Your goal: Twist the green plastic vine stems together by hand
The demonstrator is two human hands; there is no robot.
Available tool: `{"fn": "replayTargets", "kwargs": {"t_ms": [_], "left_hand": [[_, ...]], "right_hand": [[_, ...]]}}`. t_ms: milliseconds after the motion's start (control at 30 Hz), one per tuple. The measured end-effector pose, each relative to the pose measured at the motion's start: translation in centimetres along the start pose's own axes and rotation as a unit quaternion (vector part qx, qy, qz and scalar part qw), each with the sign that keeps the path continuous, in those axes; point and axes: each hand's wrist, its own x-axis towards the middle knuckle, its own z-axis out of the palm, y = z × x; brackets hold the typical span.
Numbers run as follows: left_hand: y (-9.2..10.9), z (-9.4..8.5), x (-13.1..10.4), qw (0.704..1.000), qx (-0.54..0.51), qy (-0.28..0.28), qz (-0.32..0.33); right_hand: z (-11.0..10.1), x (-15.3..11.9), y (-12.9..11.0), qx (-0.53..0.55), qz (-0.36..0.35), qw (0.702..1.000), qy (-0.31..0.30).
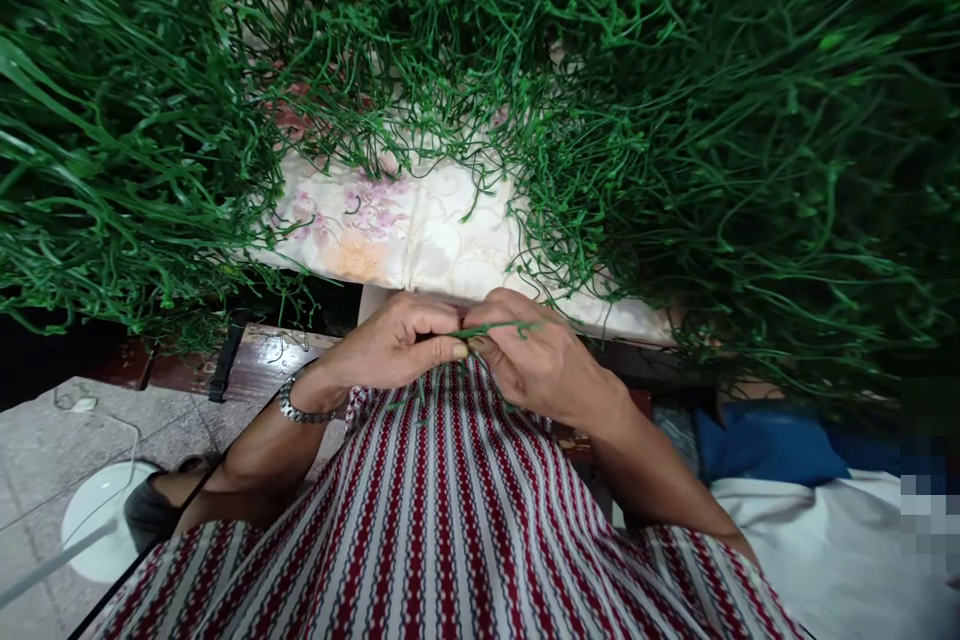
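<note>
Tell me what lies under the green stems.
A floral cover shows at the near middle, where the stems thin out; beneath their dense parts, whatever lies there is hidden.

Just ahead of the hands (pixel 537 355), a patch of floral-covered tabletop (pixel 450 235) gives a way forward over the front edge, with only a few stray stems in it. The patch narrows away from the person, where a tangled green bank (pixel 465 10) blocks it. The left heap (pixel 112 170) and right heap (pixel 750 180) wall in both sides, spilling over the front edge. A thin stem (pixel 495 328) bridges the slim gap between the hands.
</note>
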Motion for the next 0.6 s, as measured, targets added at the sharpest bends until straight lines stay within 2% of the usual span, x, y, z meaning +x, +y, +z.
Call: {"fn": "replayTargets", "kwargs": {"t_ms": [100,167,267,367,500,567,600], "left_hand": [[0.1,-0.5,-0.2,0.999,-0.026,-0.037,0.013],[0.2,-0.7,-0.3,0.994,-0.053,-0.089,0.027],[-0.1,-0.5,-0.4,0.979,-0.118,-0.161,0.038],[-1.1,0.2,-0.5,0.967,-0.176,-0.184,0.021],[-2.4,0.5,-1.2,0.951,-0.258,-0.171,0.029],[-2.7,0.2,-1.7,0.942,-0.314,-0.111,0.042],[-2.7,0.0,-1.9,0.943,-0.324,-0.072,0.034]], "right_hand": [[-0.4,0.2,-0.3,0.020,0.018,0.998,-0.065],[-0.6,0.5,-0.2,0.129,0.000,0.988,-0.090],[-0.4,1.0,0.5,0.342,-0.022,0.930,-0.133],[0.4,1.3,1.3,0.475,0.004,0.864,-0.166],[1.2,0.5,1.4,0.585,0.054,0.793,-0.160],[1.0,-0.1,1.2,0.624,0.060,0.767,-0.137],[0.7,-0.3,1.2,0.622,0.067,0.771,-0.119]]}}
